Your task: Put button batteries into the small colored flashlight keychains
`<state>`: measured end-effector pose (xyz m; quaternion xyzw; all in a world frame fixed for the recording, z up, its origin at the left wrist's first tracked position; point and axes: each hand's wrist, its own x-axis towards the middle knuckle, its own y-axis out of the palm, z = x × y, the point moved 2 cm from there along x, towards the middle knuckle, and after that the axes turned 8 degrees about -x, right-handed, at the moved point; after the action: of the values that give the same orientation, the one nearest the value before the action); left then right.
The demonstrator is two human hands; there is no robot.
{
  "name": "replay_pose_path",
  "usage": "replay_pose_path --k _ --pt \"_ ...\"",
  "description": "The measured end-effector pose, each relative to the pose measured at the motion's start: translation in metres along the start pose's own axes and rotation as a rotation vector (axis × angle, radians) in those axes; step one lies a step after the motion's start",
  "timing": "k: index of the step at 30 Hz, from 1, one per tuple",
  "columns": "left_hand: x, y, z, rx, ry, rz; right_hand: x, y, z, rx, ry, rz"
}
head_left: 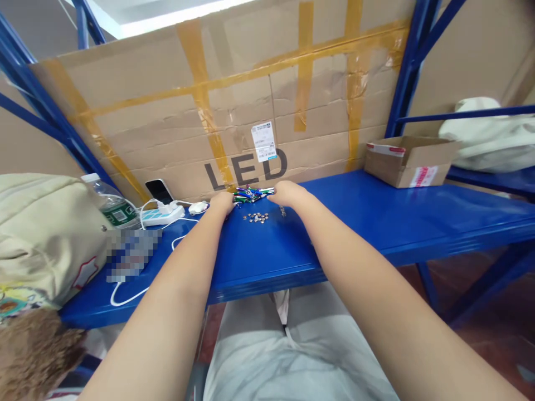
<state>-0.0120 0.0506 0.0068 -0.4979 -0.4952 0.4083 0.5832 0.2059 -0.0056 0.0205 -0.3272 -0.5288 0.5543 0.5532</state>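
On the blue table, against the upright cardboard, lies a heaped pile of pens (pixel 252 194) in green, blue and silver. My left hand (pixel 223 201) rests at the left end of the pile, its fingers mostly hidden behind the hand. At the right end, my right hand (pixel 289 194) has its fingers curled in by the silver pen tips; what they hold is too small to make out. Several small coin-like metal discs (pixel 256 217) lie scattered just in front of the pens. Below my right hand is a small chain-like metal item (pixel 283 211).
A large cardboard sheet (pixel 334 122) walls the table's back. Left stand a phone (pixel 159 191), a power strip (pixel 163 215) with white cables, a bottle (pixel 112 203) and a beige bag (pixel 50 234). An open cardboard box (pixel 407 161) sits right, on the blue table (pixel 355 217).
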Motion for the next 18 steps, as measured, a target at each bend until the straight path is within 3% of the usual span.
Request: replay_pose_path --k 9,13,15,18 --pt "-0.01 -0.001 0.002 0.138 0.002 -0.052 -0.008 0.002 0.017 0.038 -0.07 0.0" --pt "-0.016 -0.013 -0.003 0.105 0.045 -0.152 -0.013 0.008 0.028 0.022 -0.117 -0.01" --pt "-0.021 -0.021 -0.007 0.034 0.12 -0.222 -0.013 0.01 0.031 0.052 -0.136 -0.069" --pt "-0.035 -0.032 -0.015 -0.128 0.339 -0.29 -0.01 0.013 0.035 0.159 -0.178 -0.148"
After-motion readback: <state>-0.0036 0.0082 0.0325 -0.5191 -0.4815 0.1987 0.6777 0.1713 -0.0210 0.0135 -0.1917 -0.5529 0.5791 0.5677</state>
